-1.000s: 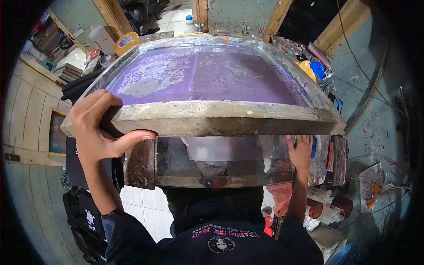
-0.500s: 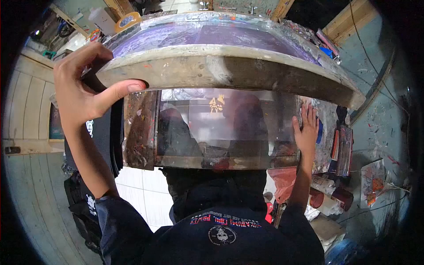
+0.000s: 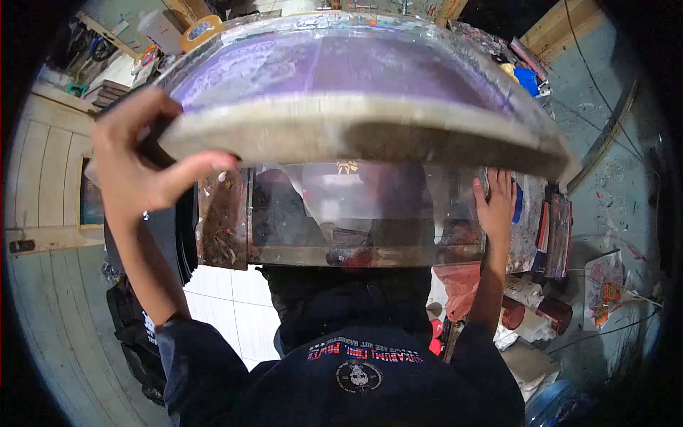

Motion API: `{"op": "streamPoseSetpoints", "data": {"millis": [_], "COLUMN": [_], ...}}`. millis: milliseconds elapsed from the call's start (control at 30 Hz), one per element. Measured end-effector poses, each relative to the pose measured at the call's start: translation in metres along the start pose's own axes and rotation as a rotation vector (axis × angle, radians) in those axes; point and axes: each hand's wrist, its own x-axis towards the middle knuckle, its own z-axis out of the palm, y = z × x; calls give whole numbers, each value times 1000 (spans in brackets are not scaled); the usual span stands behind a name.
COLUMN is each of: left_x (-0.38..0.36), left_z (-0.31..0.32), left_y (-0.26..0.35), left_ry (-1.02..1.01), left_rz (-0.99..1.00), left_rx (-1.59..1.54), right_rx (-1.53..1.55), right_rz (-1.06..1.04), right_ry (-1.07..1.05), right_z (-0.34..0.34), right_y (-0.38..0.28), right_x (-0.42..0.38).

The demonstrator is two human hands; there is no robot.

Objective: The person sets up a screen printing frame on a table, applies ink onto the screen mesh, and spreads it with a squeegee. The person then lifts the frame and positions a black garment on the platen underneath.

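Head view. I see my left hand [image 3: 135, 167] at centre left of the frame, clamped on the near left corner of the screen frame [image 3: 356, 132]: fingers over the top edge, thumb pressed under the wooden rail. The screen frame fills the upper half of the picture, its near rail raised and tilted up toward me, the purple mesh [image 3: 334, 67] visible on top. My right hand [image 3: 496, 203] lies at centre right, fingers spread flat and holding nothing, pressed on the paint-stained bench [image 3: 526, 213] just beside the right edge of the clear platen [image 3: 356, 210]. The platen sits below the raised rail, at frame centre; a small orange print mark [image 3: 347, 167] shows near its far edge.

Procedure, as I judge it:
1. Keep the left-hand grip wrapped on the corner; the rail is wide, and a one-corner hold may twist the frame.
2. Move the frame evenly about its far edge, so the mesh does not scrape the platen.
3. Keep the right hand flat and outside the rail's footprint.
4. Watch the squeegees [image 3: 555, 228] standing at the right edge of the bench; avoid knocking them.
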Motion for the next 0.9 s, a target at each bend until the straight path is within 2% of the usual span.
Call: {"op": "streamPoseSetpoints", "data": {"millis": [33,100,133,200,267,367,900], "left_x": [-12,-37,-49,-93,-120,-143,-160], "left_z": [10,36,50,90,127,163,183], "left_y": [1,3,2,-18,-25,-39,-52], "left_ry": [34,80,93,65,81,109,28], "left_rz": [43,160,240,178,167,178,115], "left_rx": [20,72,106,101,101,115,86], "right_rx": [-46,287,328,401,35,111,120], "right_rz": [17,-71,-83,-117,-44,-2,11], "right_ry": [-76,-23,71,259,110,91,88], "right_z": [-1,79,77,74,3,-5,-11], "right_y": [4,68,62,51,2,-9,-12], "right_x": [1,-8,-6,-1,1,2,3]}}
